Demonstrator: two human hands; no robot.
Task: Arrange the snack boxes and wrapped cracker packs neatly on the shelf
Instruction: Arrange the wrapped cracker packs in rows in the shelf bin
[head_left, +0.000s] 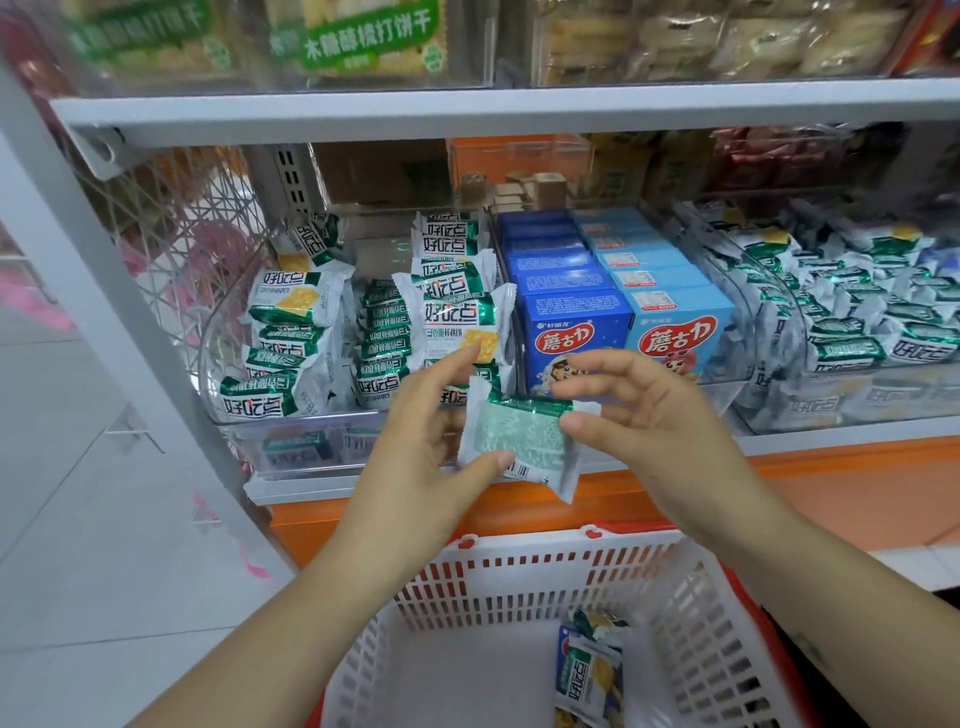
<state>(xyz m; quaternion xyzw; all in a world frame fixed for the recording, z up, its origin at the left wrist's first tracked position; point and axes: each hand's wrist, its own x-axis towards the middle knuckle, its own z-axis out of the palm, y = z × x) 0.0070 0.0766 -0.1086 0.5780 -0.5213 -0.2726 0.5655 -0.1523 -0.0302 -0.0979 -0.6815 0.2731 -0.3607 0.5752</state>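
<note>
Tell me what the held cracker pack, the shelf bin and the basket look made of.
Cracker pack: thin glossy plastic film, crimped ends, probably foil-lined. Shelf bin: clear hard plastic; packs show through its wall. Basket: white moulded plastic, slotted walls, matte.

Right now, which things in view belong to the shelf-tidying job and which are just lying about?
Part of the job:
cracker pack held by both hands, left and right
left bin's packs
blue snack boxes
basket with spare packs

Just lying about:
upper-shelf biscuits
pink wire rack
</note>
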